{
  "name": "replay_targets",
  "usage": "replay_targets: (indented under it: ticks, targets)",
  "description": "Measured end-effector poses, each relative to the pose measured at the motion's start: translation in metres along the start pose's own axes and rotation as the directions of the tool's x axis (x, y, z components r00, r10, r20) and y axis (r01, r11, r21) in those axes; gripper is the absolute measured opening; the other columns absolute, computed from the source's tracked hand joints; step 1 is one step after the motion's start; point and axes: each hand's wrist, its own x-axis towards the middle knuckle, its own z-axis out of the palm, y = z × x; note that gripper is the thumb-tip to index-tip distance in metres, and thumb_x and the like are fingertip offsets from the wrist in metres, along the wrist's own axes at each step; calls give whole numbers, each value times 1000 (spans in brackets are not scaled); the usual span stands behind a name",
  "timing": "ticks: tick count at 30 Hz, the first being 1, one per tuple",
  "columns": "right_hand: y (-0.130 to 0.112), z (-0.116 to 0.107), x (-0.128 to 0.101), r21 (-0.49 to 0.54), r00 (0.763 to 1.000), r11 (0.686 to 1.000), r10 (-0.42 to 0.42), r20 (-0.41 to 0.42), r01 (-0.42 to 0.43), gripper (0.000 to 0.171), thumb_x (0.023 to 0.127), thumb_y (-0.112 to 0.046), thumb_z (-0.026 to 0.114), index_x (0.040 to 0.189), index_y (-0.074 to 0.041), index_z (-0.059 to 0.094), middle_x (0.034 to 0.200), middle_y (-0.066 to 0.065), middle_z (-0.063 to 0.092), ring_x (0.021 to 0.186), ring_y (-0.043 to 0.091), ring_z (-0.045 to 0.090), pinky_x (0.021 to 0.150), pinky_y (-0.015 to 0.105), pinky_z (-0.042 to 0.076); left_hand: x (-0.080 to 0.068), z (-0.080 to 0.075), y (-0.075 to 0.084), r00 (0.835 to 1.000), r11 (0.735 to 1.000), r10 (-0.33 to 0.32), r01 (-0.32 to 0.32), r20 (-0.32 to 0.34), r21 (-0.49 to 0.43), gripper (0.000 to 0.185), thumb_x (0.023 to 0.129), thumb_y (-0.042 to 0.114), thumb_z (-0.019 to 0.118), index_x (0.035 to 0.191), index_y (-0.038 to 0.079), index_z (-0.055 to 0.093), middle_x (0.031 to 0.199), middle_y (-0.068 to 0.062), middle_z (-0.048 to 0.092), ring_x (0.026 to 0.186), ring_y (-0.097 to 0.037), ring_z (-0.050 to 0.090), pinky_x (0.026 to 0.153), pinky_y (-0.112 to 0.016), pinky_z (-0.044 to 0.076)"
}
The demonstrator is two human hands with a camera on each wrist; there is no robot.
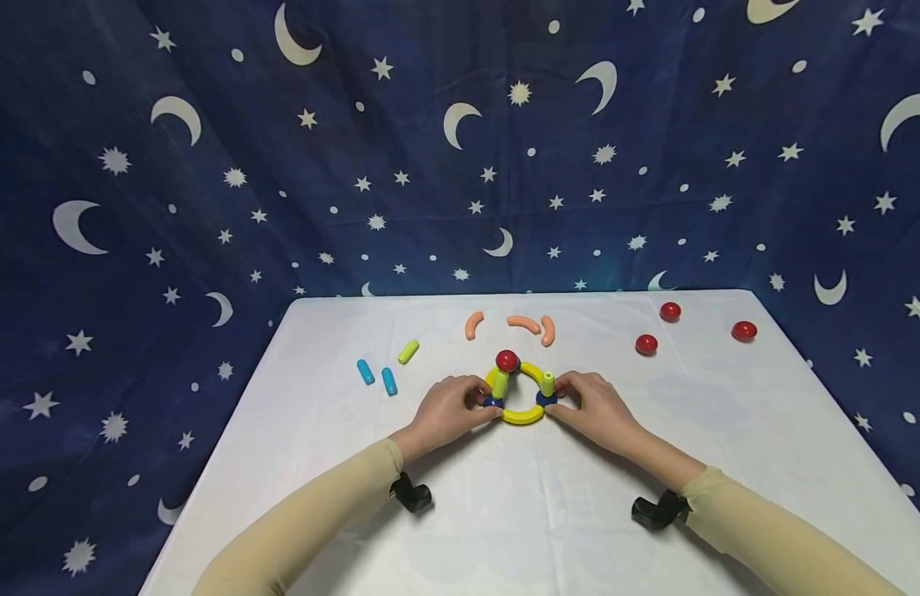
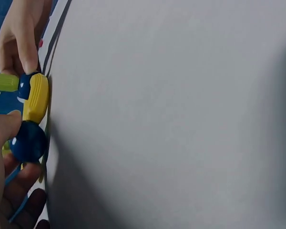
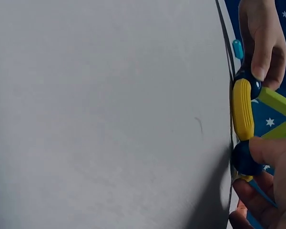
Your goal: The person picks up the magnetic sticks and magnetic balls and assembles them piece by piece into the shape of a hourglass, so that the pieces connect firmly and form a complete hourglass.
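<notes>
On the white table a ring of curved yellow sticks (image 1: 522,416) is joined by blue balls. My left hand (image 1: 450,409) pinches the ring's left blue ball (image 2: 28,142) between thumb and fingers. The right blue ball (image 3: 246,158) is pinched by my right hand (image 1: 595,410). A green stick (image 1: 500,383) rises from the left ball to a red ball (image 1: 507,361). Another green stick (image 1: 547,383) stands on the right ball, its top bare. In the right wrist view a further green stick (image 3: 279,131) meets the red ball, its other end hidden.
Two blue sticks (image 1: 366,372) and a loose green stick (image 1: 408,352) lie left of the ring. Behind it are three curved orange sticks (image 1: 523,324). Three red balls (image 1: 646,345) sit at the back right. A starry blue cloth (image 1: 430,165) hangs behind the table.
</notes>
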Motion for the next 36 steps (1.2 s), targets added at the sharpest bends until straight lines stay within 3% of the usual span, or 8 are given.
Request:
replay_targets:
  ticks: [6,10,15,18,21,29,36]
  targets:
    - [4,-2,9,-11,1000,1000,-19,-5,19,38,90,-25,81,122,-9,68,102,-1,69,110,28,56,97,53,43,-6,-1,1,996,993,43,-35,79,-109,32,92,41,77,115,19,73,88,16,66,88,-10,56,80,-29,46]
    - [3,-4,12,-15,1000,1000,-12,9,12,40,91,-25,79,125,-8,68,106,3,70,111,28,56,96,52,45,-6,-2,2,995,985,41,-25,95,-172,29,93,41,75,113,20,75,87,16,66,86,-9,58,80,-29,48]
    - [1,-7,12,27,1000,1000,13,24,-14,43,93,-29,77,129,-8,66,118,5,68,115,28,55,98,52,47,-3,-5,3,999,958,-49,52,16,-283,40,94,45,73,123,17,68,99,10,67,90,-8,61,82,-31,51]
    - [-2,-10,12,70,1000,998,7,6,-7,44,93,-30,76,131,-9,65,123,7,67,119,29,55,101,54,46,3,-8,6,997,934,-72,53,-40,-354,51,95,46,72,135,16,62,110,3,66,98,-11,60,87,-35,50]
    - [-6,-12,13,96,1000,995,-12,-19,14,44,93,-31,76,130,-8,66,124,8,67,122,31,54,103,57,44,9,-10,10,997,914,-51,24,-58,-404,58,96,44,71,144,16,57,117,-2,65,104,-14,59,92,-38,49]
    - [-13,-6,19,108,999,994,-27,-19,29,38,94,-27,77,125,-9,68,115,6,69,112,27,61,95,50,53,18,-6,18,998,916,0,-24,-60,-401,47,96,43,71,138,23,64,110,8,61,102,-13,59,91,-35,50]
    - [-16,-4,22,90,998,994,-67,-11,67,37,94,-24,77,126,-9,70,111,2,70,101,20,61,84,40,54,20,-5,21,997,922,1,-30,-77,-386,40,96,41,72,132,25,68,112,0,63,103,-14,59,89,-34,50]
